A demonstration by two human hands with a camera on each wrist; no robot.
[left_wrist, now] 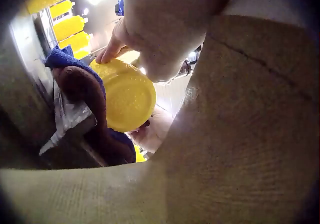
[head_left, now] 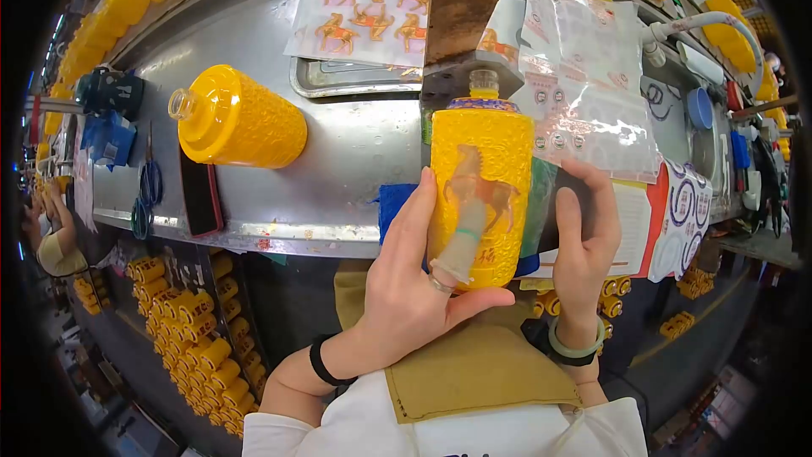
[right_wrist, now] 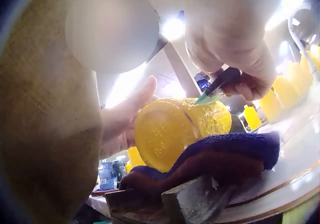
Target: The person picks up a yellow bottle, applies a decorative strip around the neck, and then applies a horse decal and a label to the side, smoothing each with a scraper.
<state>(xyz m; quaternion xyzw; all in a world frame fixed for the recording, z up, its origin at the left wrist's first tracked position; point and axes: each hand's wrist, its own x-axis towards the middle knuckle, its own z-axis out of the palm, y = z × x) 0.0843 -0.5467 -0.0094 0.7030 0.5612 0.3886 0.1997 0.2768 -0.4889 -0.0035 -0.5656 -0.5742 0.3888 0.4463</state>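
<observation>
A yellow embossed bottle (head_left: 484, 131) with a clear glass neck lies in front of me, its round base (left_wrist: 127, 96) facing the left wrist camera. My left hand (head_left: 406, 283) holds it, with fingers along the side and the thumb by the base. One left finger, wearing a pale finger cot (head_left: 461, 250), presses on the horse decal (head_left: 501, 195) on the bottle's front. My right hand (head_left: 589, 241) grips a scraper with a black handle (right_wrist: 227, 79) and green blade (right_wrist: 211, 93); the blade meets the bottle's side. Under the bottle is a blue towel (right_wrist: 235, 146).
Another yellow bottle (head_left: 254, 123) stands to the left, near a dark red-edged block (head_left: 199, 195) and scissors (head_left: 148, 182). Horse decal sheets (head_left: 355, 8) lie over a metal tray (head_left: 338, 85). A wooden post (head_left: 469, 0) rises behind the held bottle. Printed sheets (head_left: 584, 93) spread right.
</observation>
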